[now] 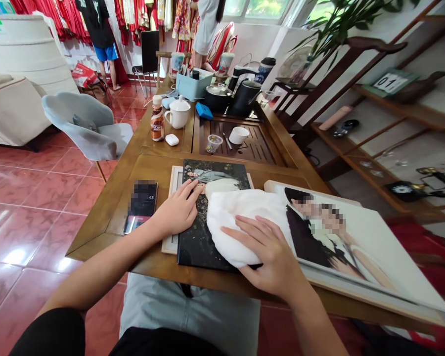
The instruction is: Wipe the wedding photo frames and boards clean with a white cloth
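A white cloth (226,217) is spread over the right part of a dark photo panel (193,242) at the table's front. My right hand (261,247) lies on the cloth with its fingers apart, pressing it against the panel. My left hand (181,207) rests flat on the panel's left side, fingers stretched out and holding nothing. Under the panel a pale frame (169,244) shows at the left edge. To the right lies a large framed portrait photo (371,237), its left edge close to the cloth.
Left of my hand lies a phone (143,205). Farther back are a coffee bottle (157,118), a lidded white mug (178,112), an earbud case (172,140), a plastic cup (214,143), a white bowl (239,135) and a kettle (244,96). A grey chair (77,123) stands left; two people are behind.
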Motion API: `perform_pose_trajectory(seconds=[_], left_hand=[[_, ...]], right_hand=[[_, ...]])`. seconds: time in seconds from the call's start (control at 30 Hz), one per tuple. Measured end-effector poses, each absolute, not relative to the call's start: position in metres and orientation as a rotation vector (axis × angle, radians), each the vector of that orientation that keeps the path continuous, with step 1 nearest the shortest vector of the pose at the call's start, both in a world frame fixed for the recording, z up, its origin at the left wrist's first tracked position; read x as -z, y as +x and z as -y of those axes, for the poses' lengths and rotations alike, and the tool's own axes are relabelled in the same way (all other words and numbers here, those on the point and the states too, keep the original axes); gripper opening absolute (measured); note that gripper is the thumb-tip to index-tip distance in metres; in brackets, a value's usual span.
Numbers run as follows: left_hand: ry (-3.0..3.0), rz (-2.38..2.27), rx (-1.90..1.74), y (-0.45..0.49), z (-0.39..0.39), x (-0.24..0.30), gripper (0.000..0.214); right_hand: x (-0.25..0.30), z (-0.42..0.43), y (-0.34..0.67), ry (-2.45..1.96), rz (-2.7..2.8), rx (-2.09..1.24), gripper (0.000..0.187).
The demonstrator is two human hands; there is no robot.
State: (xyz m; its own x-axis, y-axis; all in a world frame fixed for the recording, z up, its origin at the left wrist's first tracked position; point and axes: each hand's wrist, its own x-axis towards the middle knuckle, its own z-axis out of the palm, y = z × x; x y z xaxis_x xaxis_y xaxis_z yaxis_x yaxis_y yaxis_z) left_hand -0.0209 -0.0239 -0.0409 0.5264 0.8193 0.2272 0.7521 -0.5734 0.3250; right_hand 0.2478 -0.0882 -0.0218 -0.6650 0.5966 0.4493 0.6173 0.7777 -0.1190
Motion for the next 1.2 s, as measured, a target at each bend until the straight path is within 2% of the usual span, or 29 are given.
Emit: perform_pose_trajectory(seconds=[0.6, 1.2], left_hand=[[2.588, -1.337, -0.515, -0.021, 0.025, 0.039, 0.054], [2.598, -1.344, -0.544, -0.020, 0.025, 0.041, 0.054]], right_hand=[[0.024, 0.055, 0.233, -0.941, 2.482, 0.057, 0.053], [0.022, 0.096, 0.233, -0.945, 2.497, 0.088, 0.057]])
